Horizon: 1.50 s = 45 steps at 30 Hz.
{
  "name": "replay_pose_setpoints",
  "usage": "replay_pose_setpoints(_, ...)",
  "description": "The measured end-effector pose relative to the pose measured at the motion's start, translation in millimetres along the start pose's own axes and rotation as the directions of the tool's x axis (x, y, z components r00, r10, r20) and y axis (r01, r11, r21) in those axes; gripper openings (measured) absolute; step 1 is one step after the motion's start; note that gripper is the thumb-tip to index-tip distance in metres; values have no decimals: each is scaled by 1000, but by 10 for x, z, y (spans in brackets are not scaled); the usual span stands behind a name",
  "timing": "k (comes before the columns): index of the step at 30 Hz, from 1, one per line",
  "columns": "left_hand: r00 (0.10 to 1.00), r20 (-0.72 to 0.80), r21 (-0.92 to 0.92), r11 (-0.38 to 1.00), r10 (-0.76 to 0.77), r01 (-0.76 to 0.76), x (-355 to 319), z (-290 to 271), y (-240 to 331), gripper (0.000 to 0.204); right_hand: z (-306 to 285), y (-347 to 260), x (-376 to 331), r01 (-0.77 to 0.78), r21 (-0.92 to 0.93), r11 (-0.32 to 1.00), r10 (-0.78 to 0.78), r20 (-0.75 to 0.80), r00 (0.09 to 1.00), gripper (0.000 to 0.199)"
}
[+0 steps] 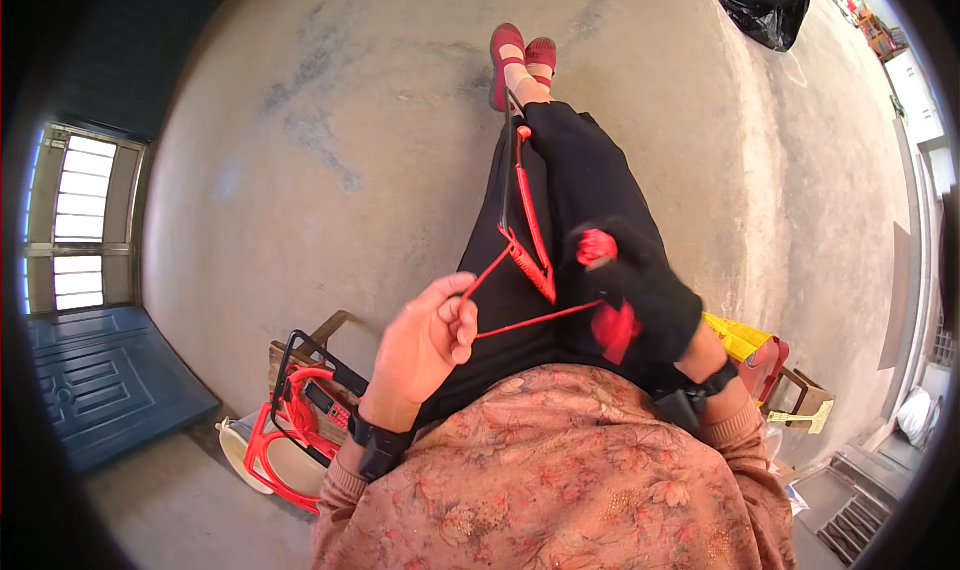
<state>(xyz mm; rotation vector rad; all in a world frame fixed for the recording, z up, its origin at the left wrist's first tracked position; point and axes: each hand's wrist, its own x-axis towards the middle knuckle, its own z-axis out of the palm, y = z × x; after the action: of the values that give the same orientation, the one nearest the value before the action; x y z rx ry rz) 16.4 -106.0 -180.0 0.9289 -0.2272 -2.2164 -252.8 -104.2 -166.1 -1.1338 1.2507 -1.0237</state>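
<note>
A thin dark frame (507, 175) rests along my black-trousered legs, its far end near my shoes. Red cord (532, 215) is wound tightly around one side and the near corner of it. From that corner a strand runs to my bare left hand (428, 338), whose thumb and fingers pinch it. The strand carries on to my right hand (645, 305), which wears a black glove and is blurred by motion. Red bunches of cord (615, 330) show at the glove's palm and fingers, so the hand is closed on the cord.
At my left, red-wrapped frames (265, 460), a black frame (290, 355) and a red phone (328, 405) lie over a wooden stool and pale bucket (240, 450). A yellow bag (735, 338) and cardboard box (800, 398) stand right. A black plastic bag (768, 10) lies far right.
</note>
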Motion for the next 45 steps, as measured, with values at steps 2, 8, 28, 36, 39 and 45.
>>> replay_pose_setpoints(2,999,-39,197,980,24,-16,-102,-97,-70,36,157,186,131,126,-258,958,-114,59,992,41)
replay_pose_setpoints(8,1000,-29,613,790,-6,22,-321,-121,-117,19,479,271,292,37,-654,756,24,83,996,39)
replay_pose_setpoints(28,943,137,715,629,302,-305,836,147,-85,30,475,81,565,-22,-172,985,2,-113,994,31)
replay_pose_setpoints(36,973,18,467,859,228,-210,770,-72,135,16,173,89,497,14,-204,979,-48,-158,986,42)
replay_pose_setpoints(39,968,-52,139,961,247,-238,525,-106,382,19,184,-21,481,173,-352,920,-259,-215,942,41)
replay_pose_setpoints(45,873,298,-111,922,386,-370,-252,237,687,24,480,-372,626,658,-708,257,-607,412,680,24)
